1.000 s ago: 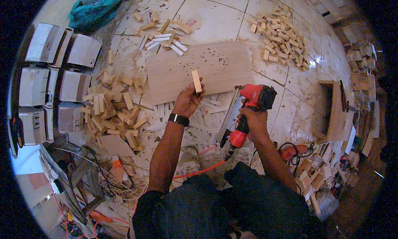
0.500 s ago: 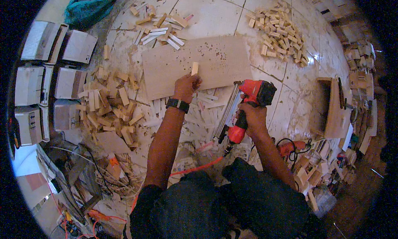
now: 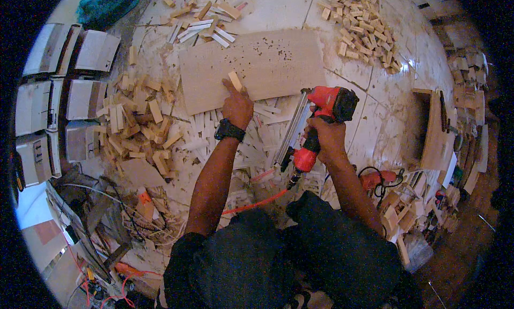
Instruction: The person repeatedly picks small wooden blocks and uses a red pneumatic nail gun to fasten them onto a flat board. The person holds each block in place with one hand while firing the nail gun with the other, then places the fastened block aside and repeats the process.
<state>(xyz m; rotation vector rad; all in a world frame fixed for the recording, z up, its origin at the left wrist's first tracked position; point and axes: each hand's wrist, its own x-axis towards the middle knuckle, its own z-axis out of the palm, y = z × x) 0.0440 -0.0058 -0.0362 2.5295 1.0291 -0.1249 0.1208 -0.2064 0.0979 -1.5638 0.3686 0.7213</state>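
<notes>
My left hand (image 3: 238,106), with a dark watch on the wrist, is over the near part of a flat brown board (image 3: 203,78). Its fingers pinch a small wooden block (image 3: 235,81), which stands out past the fingertips, tilted. One finger reaches out along the block's left side. My right hand (image 3: 327,136) is wrapped round the grip of a red and black nail gun (image 3: 324,100), right of the board. The gun's long metal magazine (image 3: 292,132) slants down to the left, and an orange air hose (image 3: 257,203) runs from its lower end.
Wooden blocks lie piled at the far right (image 3: 369,33) and at the left (image 3: 136,116). White strips (image 3: 206,30) lie beyond the board, and more scraps under its near edge. Stacked pale boxes (image 3: 85,97) line the left. A wooden box (image 3: 431,129) and a red power tool (image 3: 375,179) are at right.
My left hand has turned, tilting the block to the left, and one finger has stretched out. The view has shifted slightly; the nail gun stays in my right hand.
</notes>
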